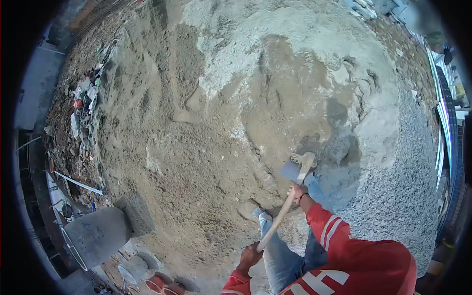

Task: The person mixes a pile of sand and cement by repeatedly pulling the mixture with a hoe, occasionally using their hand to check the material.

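Note:
My left hand [250, 256] is wrapped round the lower end of a long wooden handle [278, 221]. Further up the same handle, my right hand [298, 192] grips it close to the tool's head. A flat grey blade [290, 170] and a pale socket [308, 160] form that head, which is just above the ground near my right foot. Brown sand [196, 162] lies under and around the tool. My left shoe [250, 208] stands on the sand, partly dusted over.
Grey gravel [393, 201] spreads on the right, with pale powdery material [305, 24] at the top. At lower left are a large grey drum [98, 233], a grey bucket [133, 269] and red buckets [156, 283]. Rubbish [81, 108] lines the left edge; long sheets [439, 113] lie far right.

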`<state>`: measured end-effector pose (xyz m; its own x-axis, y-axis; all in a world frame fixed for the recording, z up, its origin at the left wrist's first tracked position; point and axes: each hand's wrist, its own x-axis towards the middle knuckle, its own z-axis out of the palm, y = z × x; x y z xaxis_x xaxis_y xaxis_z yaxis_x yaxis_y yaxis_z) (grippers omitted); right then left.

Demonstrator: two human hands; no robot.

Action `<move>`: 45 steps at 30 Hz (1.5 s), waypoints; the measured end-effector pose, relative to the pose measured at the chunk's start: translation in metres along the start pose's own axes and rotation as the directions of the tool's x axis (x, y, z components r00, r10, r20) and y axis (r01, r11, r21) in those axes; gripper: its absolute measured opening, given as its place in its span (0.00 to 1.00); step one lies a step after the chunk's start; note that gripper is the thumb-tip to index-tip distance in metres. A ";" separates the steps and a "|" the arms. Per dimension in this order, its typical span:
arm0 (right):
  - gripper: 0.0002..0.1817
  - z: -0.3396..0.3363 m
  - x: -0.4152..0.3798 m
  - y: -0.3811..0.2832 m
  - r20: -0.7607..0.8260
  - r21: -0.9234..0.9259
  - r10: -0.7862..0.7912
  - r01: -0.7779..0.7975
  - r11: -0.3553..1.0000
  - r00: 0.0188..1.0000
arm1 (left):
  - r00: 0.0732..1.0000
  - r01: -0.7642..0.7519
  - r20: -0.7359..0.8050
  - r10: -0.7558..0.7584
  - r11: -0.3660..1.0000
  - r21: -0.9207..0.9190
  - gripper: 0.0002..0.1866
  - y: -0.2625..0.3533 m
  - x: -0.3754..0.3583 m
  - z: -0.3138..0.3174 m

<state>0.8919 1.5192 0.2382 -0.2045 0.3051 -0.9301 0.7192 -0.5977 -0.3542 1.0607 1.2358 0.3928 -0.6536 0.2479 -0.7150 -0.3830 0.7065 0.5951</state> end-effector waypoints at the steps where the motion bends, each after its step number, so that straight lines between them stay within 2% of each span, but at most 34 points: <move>1: 0.13 -0.019 0.017 -0.073 -0.093 -0.116 -0.191 0.180 0.977 0.977 | 0.986 -0.159 0.034 0.161 0.985 -0.074 0.14 0.037 0.054 0.009; 2: 0.15 -0.042 0.019 -0.146 -0.074 -0.074 -0.360 0.354 0.932 0.930 | 0.974 -0.221 0.033 0.224 0.972 -0.078 0.13 0.094 0.100 0.011; 3: 0.16 -0.056 0.009 -0.223 -0.203 0.025 -0.498 0.513 0.858 0.843 | 0.916 -0.398 -0.018 0.401 0.904 -0.155 0.11 0.144 0.149 0.019; 4: 0.13 -0.065 -0.052 -0.306 -0.260 -0.280 -0.641 0.579 0.766 0.722 | 0.889 -0.453 -0.016 0.458 0.872 -0.188 0.13 0.216 0.181 0.009; 5: 0.11 -0.093 -0.038 -0.367 -0.242 -0.144 -0.786 0.780 0.609 0.569 | 0.864 -0.495 0.031 0.502 0.859 -0.131 0.13 0.272 0.217 0.012; 6: 0.13 -0.099 -0.098 -0.429 -0.158 -0.143 -0.867 0.858 0.493 0.472 | 0.807 -0.578 0.005 0.590 0.791 -0.201 0.12 0.333 0.248 0.016; 7: 0.15 -0.103 -0.136 -0.480 -0.196 -0.017 -0.891 0.907 0.421 0.410 | 0.758 -0.637 0.002 0.652 0.741 -0.210 0.12 0.395 0.273 0.018; 8: 0.16 -0.114 -0.152 -0.527 -0.240 -0.055 -0.928 0.950 0.308 0.287 | 0.721 -0.684 -0.020 0.692 0.707 -0.182 0.13 0.459 0.295 0.021; 10: 0.15 -0.132 -0.163 -0.592 -0.272 -0.063 -0.942 0.973 0.223 0.199 | 0.616 -0.769 -0.060 0.785 0.583 -0.263 0.13 0.571 0.339 0.037; 11: 0.15 -0.142 -0.151 -0.615 -0.285 -0.063 -0.936 0.970 0.233 0.206 | 0.559 -0.806 -0.090 0.824 0.514 -0.295 0.13 0.622 0.353 0.043; 13: 0.15 -0.162 -0.119 -0.653 -0.297 -0.205 -0.944 0.956 0.211 0.145 | 0.544 -0.821 -0.094 0.834 0.507 -0.263 0.12 0.700 0.392 0.067; 14: 0.15 -0.170 -0.098 -0.666 -0.305 -0.208 -0.940 0.953 0.222 0.153 | 0.549 -0.816 -0.082 0.832 0.512 -0.266 0.12 0.720 0.416 0.083; 15: 0.15 -0.179 -0.072 -0.674 -0.338 -0.307 -0.929 0.916 0.258 0.149 | 0.565 -0.816 -0.086 0.821 0.539 -0.208 0.12 0.733 0.439 0.100; 17: 0.16 -0.201 0.018 -0.688 -0.395 -0.522 -0.911 0.787 0.329 0.119 | 0.590 -0.804 -0.082 0.803 0.576 -0.146 0.13 0.724 0.474 0.134; 19: 0.21 -0.208 0.115 -0.661 -0.437 -0.589 -0.849 0.619 0.520 0.297 | 0.750 -0.662 -0.008 0.662 0.750 -0.021 0.14 0.682 0.510 0.157; 20: 0.26 -0.203 0.141 -0.635 -0.447 -0.547 -0.749 0.514 0.661 0.489 | 0.816 -0.578 0.019 0.577 0.815 0.039 0.15 0.656 0.521 0.168; 22: 0.25 -0.204 0.183 -0.590 -0.334 -0.535 -0.628 0.407 0.741 0.703 | 0.899 -0.437 0.040 0.437 0.884 0.169 0.16 0.605 0.529 0.190; 24: 0.24 -0.200 0.202 -0.559 -0.281 -0.385 -0.537 0.419 0.822 0.795 | 0.922 -0.381 0.030 0.386 0.891 0.246 0.17 0.569 0.531 0.200; 26: 0.23 -0.193 0.226 -0.512 -0.375 -0.457 -0.622 0.446 0.769 0.688 | 0.893 -0.443 0.048 0.448 0.852 0.278 0.19 0.540 0.522 0.200; 27: 0.24 -0.190 0.243 -0.491 -0.400 -0.474 -0.625 0.433 0.767 0.670 | 0.891 -0.447 0.051 0.452 0.850 0.280 0.19 0.529 0.518 0.198; 28: 0.24 -0.186 0.251 -0.475 -0.422 -0.493 -0.631 0.419 0.762 0.651 | 0.914 -0.405 0.098 0.393 0.875 0.267 0.19 0.519 0.515 0.195; 29: 0.21 -0.181 0.241 -0.463 -0.414 -0.496 -0.626 0.413 0.764 0.661 | 0.934 -0.355 0.144 0.327 0.899 0.257 0.19 0.508 0.511 0.193; 30: 0.17 -0.174 0.233 -0.451 -0.402 -0.501 -0.621 0.405 0.764 0.673 | 0.936 -0.349 0.140 0.323 0.902 0.255 0.19 0.496 0.507 0.191; 31: 0.17 -0.173 0.241 -0.433 -0.394 -0.505 -0.620 0.404 0.763 0.679 | 0.943 -0.328 0.152 0.296 0.901 0.284 0.19 0.484 0.502 0.188; 33: 0.16 -0.164 0.254 -0.394 -0.354 -0.271 -0.464 0.386 0.882 0.812 | 0.955 -0.289 0.156 0.252 0.905 0.313 0.19 0.459 0.487 0.182; 34: 0.16 -0.159 0.242 -0.383 -0.341 -0.281 -0.464 0.382 0.880 0.818 | 0.964 -0.255 0.158 0.213 0.908 0.334 0.19 0.448 0.480 0.180; 36: 0.19 -0.148 0.226 -0.364 -0.181 -0.160 -0.235 0.207 0.965 0.955 | 0.976 -0.203 0.142 0.163 0.917 0.344 0.19 0.425 0.471 0.178; 37: 0.19 -0.142 0.229 -0.351 -0.164 -0.180 -0.232 0.203 0.963 0.959 | 0.983 -0.174 0.115 0.141 0.917 0.360 0.19 0.412 0.467 0.178; 39: 0.13 -0.129 0.235 -0.326 -0.075 -0.007 -0.161 0.161 0.987 0.984 | 0.993 -0.112 0.062 0.096 0.926 0.361 0.19 0.391 0.458 0.170; 40: 0.13 -0.121 0.231 -0.318 -0.050 -0.034 -0.157 0.155 0.987 0.986 | 0.994 -0.103 0.065 0.085 0.913 0.395 0.18 0.388 0.452 0.161; 42: 0.10 -0.104 0.219 -0.311 0.001 0.156 -0.037 0.037 0.987 0.999 | 0.998 -0.065 0.032 0.057 0.909 0.411 0.18 0.377 0.445 0.143; 44: 0.10 -0.084 0.198 -0.306 0.044 0.194 -0.054 0.045 0.980 0.998 | 0.981 -0.152 -0.039 0.190 0.881 0.448 0.17 0.359 0.440 0.127; 45: 0.09 -0.080 0.201 -0.299 0.129 0.255 -0.031 -0.003 0.967 0.991 | 0.983 -0.153 -0.031 0.183 0.896 0.417 0.15 0.360 0.430 0.108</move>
<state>0.6887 1.8187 0.1652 -0.3105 0.2252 -0.9235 0.5268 -0.7679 -0.3644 0.7121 1.6679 0.2598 -0.7327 0.3520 -0.5824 0.0293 0.8714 0.4897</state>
